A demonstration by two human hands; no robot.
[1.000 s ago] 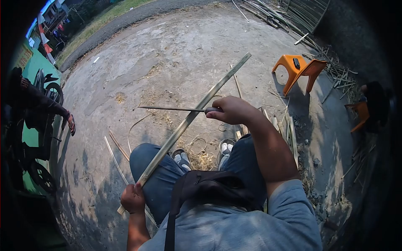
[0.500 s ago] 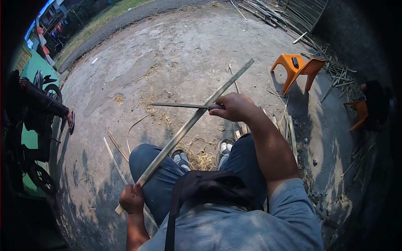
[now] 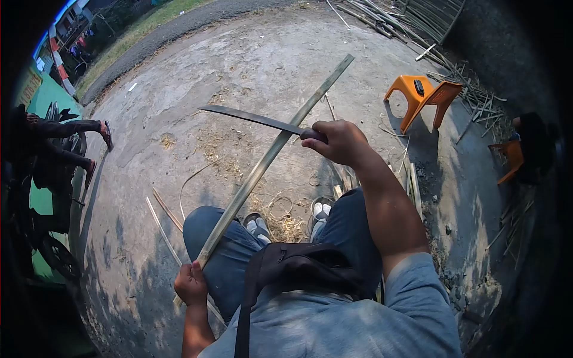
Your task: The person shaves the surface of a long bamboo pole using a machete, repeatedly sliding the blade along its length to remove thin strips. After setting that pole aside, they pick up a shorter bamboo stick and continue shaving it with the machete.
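Your left hand (image 3: 191, 283) is clenched on the low end of the bamboo slat (image 3: 262, 164) by your knee, right hand (image 3: 340, 142) fisted on the knife (image 3: 250, 117) crossing it mid-length; looks like mid-shaving, so the next stroke needs a shallow blade angle, away from you.

Matt green bamboo strip (image 3: 262, 164), dull metal blade (image 3: 250, 119) (faintly shiny), rough concrete ground (image 3: 239, 71), glossy plastic stool (image 3: 421, 95)

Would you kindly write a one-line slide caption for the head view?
Seated person grips a bamboo strip in the left hand and a knife in the right hand.
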